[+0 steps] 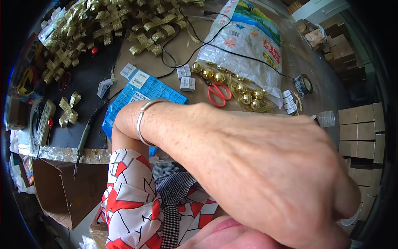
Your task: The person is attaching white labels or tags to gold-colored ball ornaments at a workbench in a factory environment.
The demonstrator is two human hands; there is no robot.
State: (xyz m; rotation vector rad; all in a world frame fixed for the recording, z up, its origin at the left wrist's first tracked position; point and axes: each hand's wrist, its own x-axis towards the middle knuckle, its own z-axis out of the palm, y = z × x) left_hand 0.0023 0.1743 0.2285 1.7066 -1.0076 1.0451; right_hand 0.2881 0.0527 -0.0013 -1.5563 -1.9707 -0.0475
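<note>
Raised hand [286, 182] close to the lens, blocking the near counter [145, 62].

Back of hand only, fingers hidden: grip impossible to tell; other hand unseen. Farther off: red scissors [218, 94] beside gold baubles [244, 93]. Likely risk: reaching blind, knocking baubles rolling.
</note>
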